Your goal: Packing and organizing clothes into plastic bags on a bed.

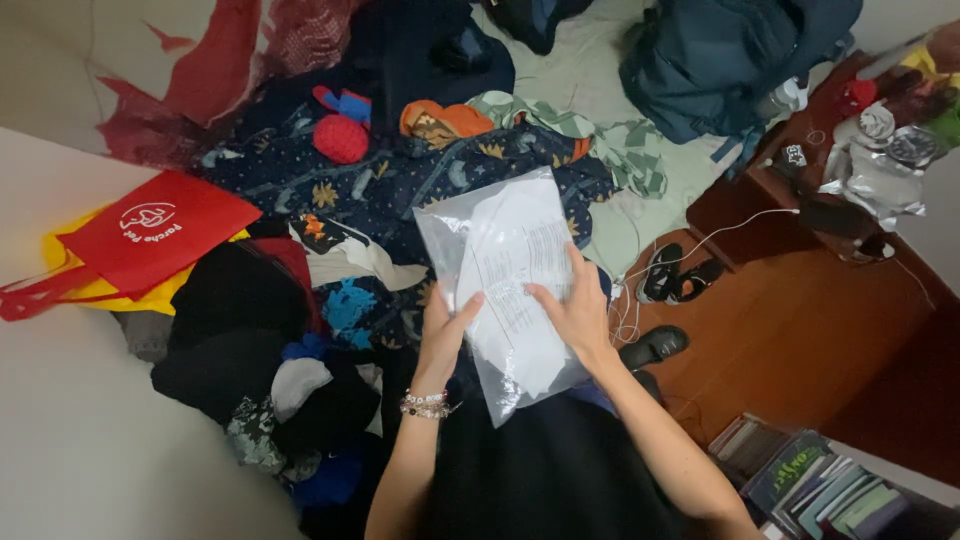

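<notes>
Bag: a clear plastic bag [505, 275] with a folded white garment and a printed sheet inside, held up at chest height in front of me, above my dark lap and the heap of clothes, so its flat face is turned to my eyes.

Left hand: my left hand [445, 335] grips the bag's lower left edge, thumb on the front and fingers behind, closed on the plastic to hold it upright. A bead bracelet [427, 404] sits on that wrist.

Right hand: my right hand [572, 310] lies spread over the bag's right half, fingers flat on the front. It presses the slack plastic against the garment, and I judge that keeps the bag from sagging.

Heap: a dark star-print blanket [400, 180] lies just behind the bag, with a red knit ball [341, 138] and an orange cloth [440, 118] on it, loose and unsorted.

Left side: a red tote [150, 235] lies flat on a yellow one, near black clothes.

Right side: 2 black shoes [680, 280] and a white cable on the wood floor, well apart from the bag; a blue backpack [720, 60] beyond; books [820, 485] stacked by my right elbow.
</notes>
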